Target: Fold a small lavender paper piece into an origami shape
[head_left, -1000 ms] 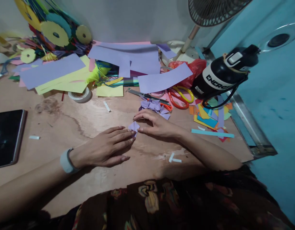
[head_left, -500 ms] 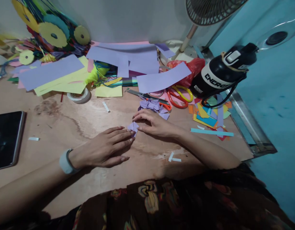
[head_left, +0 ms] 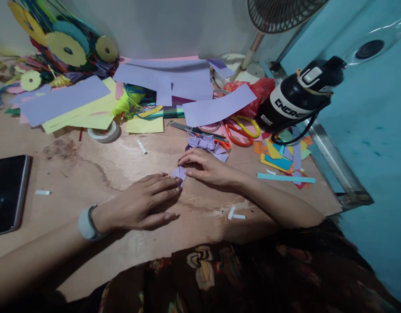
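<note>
A small folded piece of purple paper [head_left: 178,172] lies flat on the wooden table, between my two hands. My left hand [head_left: 151,198] rests flat with its fingers stretched out, and their tips cover the paper's lower left part. From the other side my right hand [head_left: 205,167] touches the paper's right edge with its thumb; its fingers are bent and apart, with the index fingertip just above the paper. Right behind that hand sits a small heap of folded purple paper pieces [head_left: 202,142], beside a box cutter [head_left: 197,130].
Purple sheets [head_left: 190,82] and yellow paper [head_left: 145,125] lie along the back, near a tape roll [head_left: 104,132]. Scissors [head_left: 239,134], a black bottle [head_left: 292,100] and coloured scraps [head_left: 282,156] are at the right. A phone [head_left: 8,193] lies at the left; a fan [head_left: 255,48] stands behind.
The whole view has shifted slightly, so things appear a little further left. Both hands keep nearly the same pose on the folded purple paper.
</note>
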`<state>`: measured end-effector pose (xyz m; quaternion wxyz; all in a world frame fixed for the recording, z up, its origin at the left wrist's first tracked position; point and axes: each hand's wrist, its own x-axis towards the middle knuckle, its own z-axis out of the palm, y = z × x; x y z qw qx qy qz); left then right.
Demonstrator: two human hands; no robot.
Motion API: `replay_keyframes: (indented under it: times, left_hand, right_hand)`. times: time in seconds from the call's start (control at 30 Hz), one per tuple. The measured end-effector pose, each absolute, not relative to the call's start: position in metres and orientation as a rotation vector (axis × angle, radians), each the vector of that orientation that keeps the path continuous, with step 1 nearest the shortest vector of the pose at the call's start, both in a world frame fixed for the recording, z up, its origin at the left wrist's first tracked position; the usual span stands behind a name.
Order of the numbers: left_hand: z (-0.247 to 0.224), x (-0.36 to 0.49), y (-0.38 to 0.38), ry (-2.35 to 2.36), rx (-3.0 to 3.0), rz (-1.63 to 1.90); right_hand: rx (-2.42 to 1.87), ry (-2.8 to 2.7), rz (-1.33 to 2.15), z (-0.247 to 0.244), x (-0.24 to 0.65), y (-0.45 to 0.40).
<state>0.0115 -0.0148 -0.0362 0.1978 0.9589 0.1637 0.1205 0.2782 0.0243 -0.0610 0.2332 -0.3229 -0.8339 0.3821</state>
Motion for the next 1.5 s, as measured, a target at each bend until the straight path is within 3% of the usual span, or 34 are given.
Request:
replay_keyframes:
  times: [0.3, 1.5]
  left_hand:
    - [-0.039, 0.038, -0.027, 0.751, 2.671, 0.430]
    - [-0.031, 0.023, -0.053, 0.619, 2.863, 0.487]
  right_hand:
    - [-0.898, -2.318, 1.035, -0.056, 0.279, 0.022]
    - [-0.901, -2.285, 1.052, -0.058, 0.278, 0.023]
